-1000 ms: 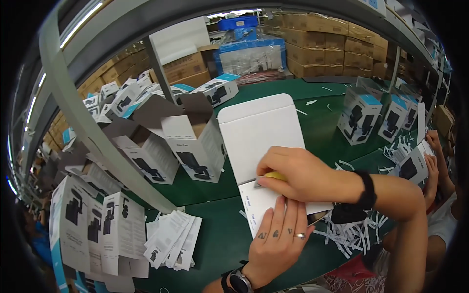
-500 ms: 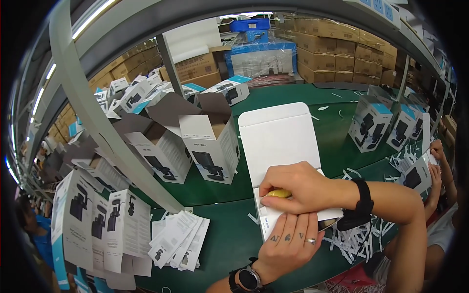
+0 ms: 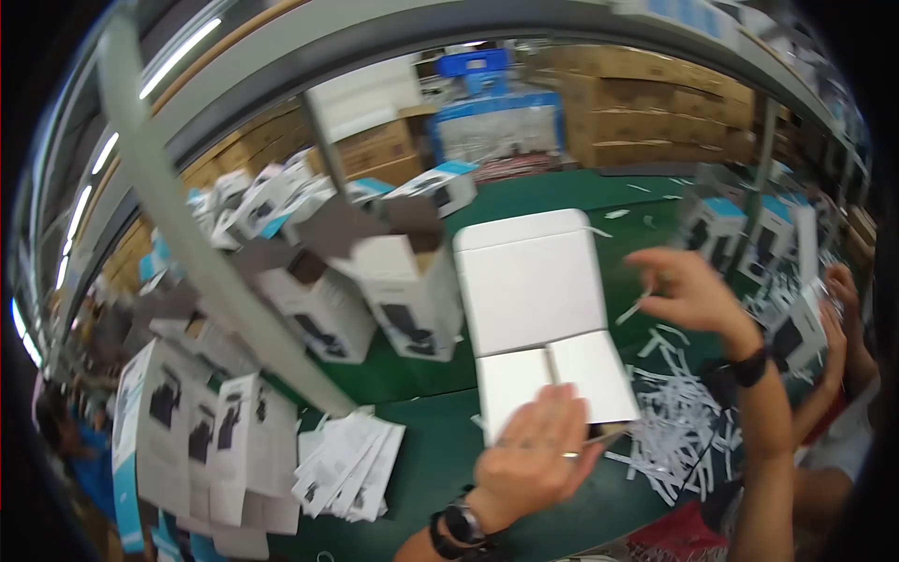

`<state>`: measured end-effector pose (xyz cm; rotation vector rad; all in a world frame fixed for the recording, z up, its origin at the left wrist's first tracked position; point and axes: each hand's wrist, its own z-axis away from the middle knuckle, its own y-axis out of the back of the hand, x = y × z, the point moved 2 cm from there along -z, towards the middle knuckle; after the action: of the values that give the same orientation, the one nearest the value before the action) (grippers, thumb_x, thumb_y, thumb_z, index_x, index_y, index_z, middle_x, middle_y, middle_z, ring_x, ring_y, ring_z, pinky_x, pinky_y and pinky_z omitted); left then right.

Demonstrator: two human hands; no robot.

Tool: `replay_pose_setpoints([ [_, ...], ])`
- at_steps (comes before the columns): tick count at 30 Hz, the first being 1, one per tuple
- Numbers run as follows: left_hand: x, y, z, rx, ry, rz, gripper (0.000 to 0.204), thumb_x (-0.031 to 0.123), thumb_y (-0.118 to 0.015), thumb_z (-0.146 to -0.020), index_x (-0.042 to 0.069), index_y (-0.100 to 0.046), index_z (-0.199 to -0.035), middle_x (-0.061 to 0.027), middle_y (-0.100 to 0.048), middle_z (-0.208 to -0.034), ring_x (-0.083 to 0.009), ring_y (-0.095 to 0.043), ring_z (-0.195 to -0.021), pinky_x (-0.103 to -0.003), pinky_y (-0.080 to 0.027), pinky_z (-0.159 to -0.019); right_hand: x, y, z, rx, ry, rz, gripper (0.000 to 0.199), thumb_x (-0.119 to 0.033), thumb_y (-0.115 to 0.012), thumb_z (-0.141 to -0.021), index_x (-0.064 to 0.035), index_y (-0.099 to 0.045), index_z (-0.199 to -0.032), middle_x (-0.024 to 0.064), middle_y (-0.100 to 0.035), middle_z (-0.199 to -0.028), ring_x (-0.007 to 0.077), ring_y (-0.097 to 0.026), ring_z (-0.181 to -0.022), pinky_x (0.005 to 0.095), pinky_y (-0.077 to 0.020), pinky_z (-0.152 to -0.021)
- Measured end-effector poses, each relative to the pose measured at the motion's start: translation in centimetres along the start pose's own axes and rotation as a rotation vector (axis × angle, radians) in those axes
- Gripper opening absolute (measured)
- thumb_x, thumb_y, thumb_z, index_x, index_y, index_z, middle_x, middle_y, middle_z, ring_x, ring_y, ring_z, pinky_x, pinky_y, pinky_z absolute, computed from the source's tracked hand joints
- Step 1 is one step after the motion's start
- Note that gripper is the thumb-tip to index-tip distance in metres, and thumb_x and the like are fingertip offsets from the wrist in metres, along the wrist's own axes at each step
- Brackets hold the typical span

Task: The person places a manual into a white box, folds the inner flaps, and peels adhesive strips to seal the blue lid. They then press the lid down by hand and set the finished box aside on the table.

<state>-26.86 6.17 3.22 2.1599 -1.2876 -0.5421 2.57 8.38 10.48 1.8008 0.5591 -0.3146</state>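
An opened white box [image 3: 534, 295] lies before me with its lid raised away from me. Two white inner flaps [image 3: 590, 379] cover its front part, a narrow gap between them. My left hand [image 3: 538, 454] rests flat on the near side of the flaps, fingers stretched out. To the right of the lid, my right hand [image 3: 693, 295] is lifted over the green table, thumb and forefinger curled toward each other. A thin white paper strip [image 3: 633, 310] hangs at its fingertips, blurred by motion. Whether anything else is inside that hand is hidden.
Shredded paper strips [image 3: 679, 412] lie heaped right of the box. Leaflets [image 3: 351, 464] are piled at left, beside printed cartons [image 3: 248, 450]. Open cartons [image 3: 407, 295] stand behind the grey post [image 3: 225, 281]. At right, a co-worker's hands [image 3: 833, 314] hold a printed box [image 3: 798, 328].
My right hand has left the box front, moving up and right; the yellow object under it no longer shows. My left hand has flattened on the flaps.
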Motion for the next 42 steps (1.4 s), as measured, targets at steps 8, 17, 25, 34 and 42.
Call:
replay_pose_setpoints([
  [8,-0.6,3.7,-1.4,-0.124,0.157,0.355,0.042,0.036,-0.072,-0.088,0.001,-0.072,-0.113,-0.0171,-0.073,-0.114,-0.0332,-0.071,-0.101,-0.038,-0.055,-0.087,-3.5,-4.2,3.7,-0.202,0.174,-1.021,0.047,-0.031,-0.046,-0.11,0.0016,-0.051,-0.143,0.0118,-0.072,-0.12,0.0073,-0.054,-0.062,0.0214,-0.0462,-0.058],
  [17,-2.8,4.9,2.2,0.135,0.753,1.191,0.018,0.011,-0.078,-0.086,0.0,-0.073,-0.1,-0.0103,-0.075,-0.095,-0.014,-0.068,-0.085,-0.028,-0.052,-0.076,-13.3,-2.1,3.9,-0.059,0.696,-0.294,0.024,-0.019,-0.068,-0.094,-0.0027,-0.066,-0.112,0.0116,-0.071,-0.1,0.0263,-0.063,-0.072,0.036,-0.0508,-0.065],
  [25,-3.3,4.9,3.0,0.094,0.631,1.163,0.014,0.01,-0.078,-0.087,0.001,-0.073,-0.096,-0.0074,-0.074,-0.091,-0.0153,-0.068,-0.085,-0.029,-0.052,-0.076,-18.0,-7.8,-3.2,-0.048,0.899,-0.292,0.014,-0.011,-0.072,-0.091,-0.0048,-0.065,-0.102,0.0091,-0.064,-0.085,0.0298,-0.064,-0.078,0.0386,-0.0516,-0.067],
  [34,-5.0,4.9,3.4,0.021,0.601,1.149,0.028,0.01,-0.081,-0.084,0.001,-0.069,-0.108,-0.0102,-0.071,-0.112,-0.0179,-0.068,-0.089,-0.031,-0.054,-0.081,-17.9,-6.7,-1.7,-0.297,0.792,-0.344,0.009,-0.011,-0.073,-0.089,-0.0044,-0.067,-0.093,0.009,-0.064,-0.085,0.0298,-0.064,-0.077,0.0371,-0.0514,-0.065],
  [42,-5.9,3.8,3.1,0.687,0.608,1.299,0.037,0.009,-0.083,-0.078,0.002,-0.069,-0.112,-0.0153,-0.062,-0.131,-0.0315,-0.057,-0.123,-0.045,-0.045,-0.105,-16.0,-3.5,0.0,0.147,0.634,-0.679,0.017,-0.007,-0.071,-0.089,-0.0037,-0.062,-0.103,0.0055,-0.063,-0.094,0.0156,-0.057,-0.069,0.0291,-0.0459,-0.061],
])
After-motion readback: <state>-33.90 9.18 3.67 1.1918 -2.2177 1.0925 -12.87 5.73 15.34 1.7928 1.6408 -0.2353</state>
